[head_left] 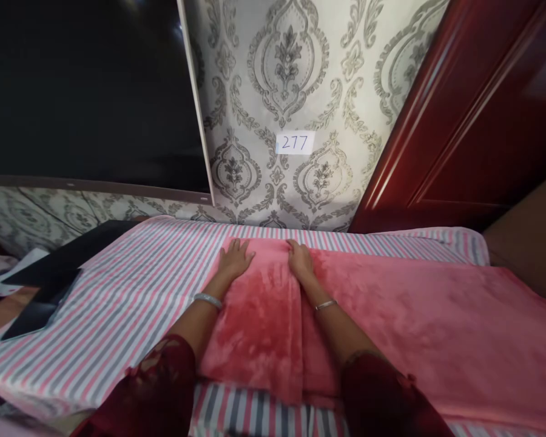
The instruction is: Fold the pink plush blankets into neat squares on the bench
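Observation:
A pink plush blanket (414, 328) lies across the striped cloth, its left end folded over into a flap (259, 340). On the far left corner of that flap, my left hand (235, 258) rests flat with its fingers spread. My right hand (300, 258) is closed at the flap's far right corner, its fingers curled on the blanket's edge. The fingertips of the right hand are partly hidden. Each wrist wears a bracelet.
The white, pink and grey striped cloth (136, 291) covers the surface underneath. A large dark screen (86, 91) stands at the back left. Dark flat objects, including a thin slab (43, 306), lie at the left. A red wooden panel (464, 121) rises at the right; a paper marked 277 (295, 142) is on the wall.

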`<state>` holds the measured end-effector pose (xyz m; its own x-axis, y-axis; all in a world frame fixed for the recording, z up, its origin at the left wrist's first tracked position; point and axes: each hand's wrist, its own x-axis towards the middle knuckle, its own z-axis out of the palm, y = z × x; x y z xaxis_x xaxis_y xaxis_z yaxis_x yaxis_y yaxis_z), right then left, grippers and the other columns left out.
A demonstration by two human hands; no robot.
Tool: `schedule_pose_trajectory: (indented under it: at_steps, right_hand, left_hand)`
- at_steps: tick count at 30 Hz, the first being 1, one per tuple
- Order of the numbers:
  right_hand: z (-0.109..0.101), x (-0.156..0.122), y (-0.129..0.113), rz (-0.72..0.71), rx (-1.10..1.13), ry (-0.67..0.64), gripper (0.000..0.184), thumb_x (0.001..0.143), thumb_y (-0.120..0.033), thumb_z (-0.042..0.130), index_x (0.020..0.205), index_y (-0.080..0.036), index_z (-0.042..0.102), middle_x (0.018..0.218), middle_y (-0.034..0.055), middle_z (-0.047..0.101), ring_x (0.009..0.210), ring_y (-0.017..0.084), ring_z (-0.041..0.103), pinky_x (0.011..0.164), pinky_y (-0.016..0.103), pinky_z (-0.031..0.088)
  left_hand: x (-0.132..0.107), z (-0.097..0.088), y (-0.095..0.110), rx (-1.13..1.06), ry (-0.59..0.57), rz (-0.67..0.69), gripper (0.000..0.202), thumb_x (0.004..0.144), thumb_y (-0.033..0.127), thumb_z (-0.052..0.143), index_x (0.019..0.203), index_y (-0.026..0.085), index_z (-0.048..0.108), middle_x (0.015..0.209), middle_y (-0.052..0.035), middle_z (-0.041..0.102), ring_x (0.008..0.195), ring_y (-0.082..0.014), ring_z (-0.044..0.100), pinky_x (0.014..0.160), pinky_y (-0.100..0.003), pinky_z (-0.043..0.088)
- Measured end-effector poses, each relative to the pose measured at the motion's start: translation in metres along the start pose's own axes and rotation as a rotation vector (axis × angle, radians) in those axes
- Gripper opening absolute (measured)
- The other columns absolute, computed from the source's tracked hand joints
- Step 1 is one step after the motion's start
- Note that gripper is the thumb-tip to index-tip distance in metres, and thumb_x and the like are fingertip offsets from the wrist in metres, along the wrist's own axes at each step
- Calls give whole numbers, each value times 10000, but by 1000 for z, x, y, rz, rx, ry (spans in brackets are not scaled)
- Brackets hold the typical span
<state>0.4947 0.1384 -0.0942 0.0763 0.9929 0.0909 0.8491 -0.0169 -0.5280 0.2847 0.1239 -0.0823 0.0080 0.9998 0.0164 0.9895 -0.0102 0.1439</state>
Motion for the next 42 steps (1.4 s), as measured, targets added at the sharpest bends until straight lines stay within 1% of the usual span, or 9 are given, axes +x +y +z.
schedule_pose_trajectory:
  at_steps: [8, 12, 17, 21, 28, 32, 37, 40, 42]
  right_hand:
    - [-11, -12, -5, 27, -182, -30, 489, 1027, -218, 324, 1461, -243, 548, 1286, 166, 634, 1158, 274, 625, 940, 381, 477]
    - [-20, -14, -29, -149, -285, 72, 543, 1010, -293, 402, 1542, -189, 430, 1577, 202, 393, 1437, 337, 378, 1092, 486, 372]
    - [8, -28, -31, -252, -294, -53, 699, 1019, -529, 357, 1602, -149, 295, 1667, 186, 225, 1544, 322, 153, 1210, 550, 138]
    - [27, -32, -12, -217, -302, -115, 719, 1025, -563, 310, 1601, -133, 298, 1677, 178, 186, 1555, 295, 126, 1221, 531, 118]
    - [27, -31, -11, -215, -289, -120, 723, 1030, -570, 309, 1604, -132, 289, 1679, 177, 179, 1557, 291, 112, 1224, 535, 109]
    - [21, -32, -15, -198, -285, -134, 719, 1029, -550, 340, 1607, -128, 271, 1680, 179, 170, 1558, 292, 109, 1225, 546, 109]
    - [-6, -36, -31, -136, -240, -222, 669, 1040, -512, 319, 1597, -143, 298, 1674, 180, 203, 1554, 302, 127, 1211, 549, 168]
    - [-15, -63, -39, -201, -226, -134, 706, 1030, -568, 322, 1612, -172, 271, 1671, 183, 210, 1550, 344, 123, 1207, 560, 147]
    - [-11, -91, -39, -294, -242, -99, 744, 1012, -615, 348, 1619, -193, 258, 1681, 172, 183, 1550, 357, 111, 1213, 557, 110]
  left_hand:
    - [0, 13, 1, 64, 27, 9, 654, 1018, 514, 230, 1595, 215, 299, 1677, -134, 239, 1561, -284, 174, 1208, -614, 229]
    - [-1, 13, 2, 73, 43, 6, 645, 1021, 504, 226, 1594, 219, 302, 1676, -139, 241, 1556, -290, 189, 1201, -617, 234]
    - [-2, 13, 3, 26, 30, 4, 662, 1014, 514, 226, 1603, 217, 276, 1687, -134, 205, 1562, -290, 164, 1208, -630, 202]
    - [2, 12, 1, -31, -10, -19, 677, 1001, 531, 253, 1603, 222, 272, 1692, -127, 185, 1568, -279, 139, 1212, -631, 196]
    - [9, 15, -7, -105, -31, -19, 682, 987, 554, 288, 1595, 244, 296, 1697, -97, 170, 1571, -269, 125, 1229, -595, 187]
    - [4, 1, -12, -171, -66, -2, 670, 984, 525, 329, 1586, 231, 320, 1688, -99, 188, 1566, -262, 147, 1233, -573, 194]
    - [-10, -39, -14, -186, -53, 4, 603, 1022, 438, 244, 1593, 250, 299, 1679, -64, 223, 1555, -203, 194, 1247, -491, 199]
    - [-35, -49, -13, -147, 12, 32, 595, 1022, 429, 277, 1591, 257, 301, 1687, -64, 197, 1569, -237, 137, 1251, -567, 85]
    - [-59, -40, -13, -84, 47, 95, 608, 1017, 462, 313, 1588, 253, 315, 1690, -77, 194, 1570, -258, 132, 1249, -581, 70]
